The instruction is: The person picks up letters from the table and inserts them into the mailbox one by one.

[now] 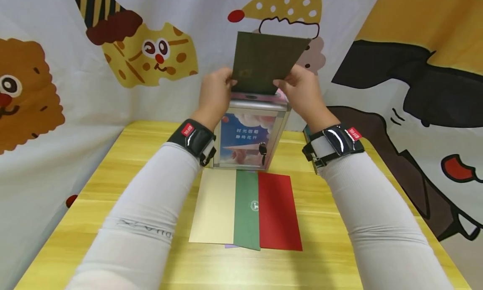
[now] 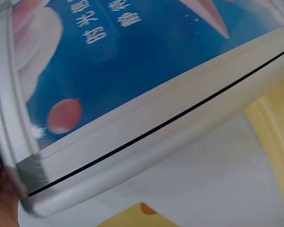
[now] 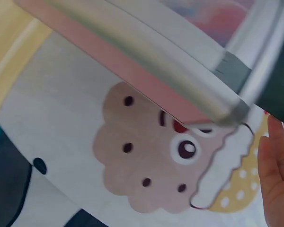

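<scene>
A dark olive-green envelope (image 1: pixel 268 59) stands upright over the top of a silver-framed letter box (image 1: pixel 247 102); its lower edge meets the top around the slot. My left hand (image 1: pixel 215 93) pinches the envelope's left edge between thumb and fingers. On its other side, my right hand (image 1: pixel 305 93) grips it, thumb in front. The box's blue picture panel (image 2: pixel 146 71) fills much of the left wrist view. Only part of the right hand's fingers (image 3: pixel 274 156) shows in the right wrist view, beside the dark green envelope (image 3: pixel 277 80).
Before the box, a cream envelope (image 1: pixel 215 206), a green one (image 1: pixel 246 210) and a red one (image 1: pixel 280 214) overlap on the yellow wooden table (image 1: pixel 151 177). A purple edge (image 1: pixel 231 246) peeks out below. Keys (image 1: pixel 262 149) hang on the box. Cartoon-printed cloth (image 1: pixel 162 101) surrounds the table.
</scene>
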`<state>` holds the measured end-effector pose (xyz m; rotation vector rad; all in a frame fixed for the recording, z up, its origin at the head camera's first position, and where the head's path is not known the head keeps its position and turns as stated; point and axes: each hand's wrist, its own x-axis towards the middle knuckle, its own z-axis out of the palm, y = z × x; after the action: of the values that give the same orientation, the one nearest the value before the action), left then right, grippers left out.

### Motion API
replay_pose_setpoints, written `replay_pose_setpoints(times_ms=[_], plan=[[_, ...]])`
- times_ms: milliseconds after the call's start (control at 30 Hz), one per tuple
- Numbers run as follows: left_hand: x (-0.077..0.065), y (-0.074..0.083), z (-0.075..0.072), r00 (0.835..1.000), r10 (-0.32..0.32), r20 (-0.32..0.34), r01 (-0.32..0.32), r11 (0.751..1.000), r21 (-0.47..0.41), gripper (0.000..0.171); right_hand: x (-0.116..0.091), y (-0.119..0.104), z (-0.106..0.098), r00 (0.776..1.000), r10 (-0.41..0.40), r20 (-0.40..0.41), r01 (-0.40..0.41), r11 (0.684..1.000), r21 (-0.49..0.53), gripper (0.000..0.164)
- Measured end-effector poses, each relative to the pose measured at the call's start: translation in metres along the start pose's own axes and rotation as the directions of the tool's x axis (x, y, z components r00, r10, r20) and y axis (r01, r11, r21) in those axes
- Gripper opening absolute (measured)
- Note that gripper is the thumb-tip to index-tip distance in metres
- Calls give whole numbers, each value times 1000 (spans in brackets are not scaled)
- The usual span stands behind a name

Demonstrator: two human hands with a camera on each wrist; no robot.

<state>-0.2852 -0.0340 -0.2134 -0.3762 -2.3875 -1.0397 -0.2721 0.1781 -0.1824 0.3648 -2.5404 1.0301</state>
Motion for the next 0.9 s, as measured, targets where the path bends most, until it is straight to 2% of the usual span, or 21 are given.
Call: replay_pose_setpoints(times_ms=[167, 267, 367, 500, 600, 700, 900], plan=[[-2, -7, 3, 992, -105, 64, 105, 994, -7, 22, -7, -6, -9, 989, -47, -137, 61, 993, 97, 10], [-2, -10, 4, 988, -131, 79, 132, 991, -4, 23, -8, -9, -13, 975, -104, -194, 125, 987, 99, 19], [-2, -10, 4, 987, -130, 93, 129, 991, 20, 21, -7, -11, -13, 966, -137, -219, 161, 983, 93, 23], [-1, -7, 0, 988, -113, 109, 115, 993, -9, 20, -4, -10, -8, 963, -150, -222, 164, 986, 43, 24], [0, 0, -6, 994, -75, 73, 82, 992, -93, 26, -3, -7, -2, 970, -136, -201, 141, 990, 12, 26], [0, 11, -16, 999, -43, 32, 47, 990, -136, 26, -2, -3, 4, 976, -120, -181, 123, 992, 8, 27], [0, 20, -29, 999, -26, 43, 30, 995, -90, 26, 3, 8, 14, 980, -111, -168, 112, 994, 0, 36]])
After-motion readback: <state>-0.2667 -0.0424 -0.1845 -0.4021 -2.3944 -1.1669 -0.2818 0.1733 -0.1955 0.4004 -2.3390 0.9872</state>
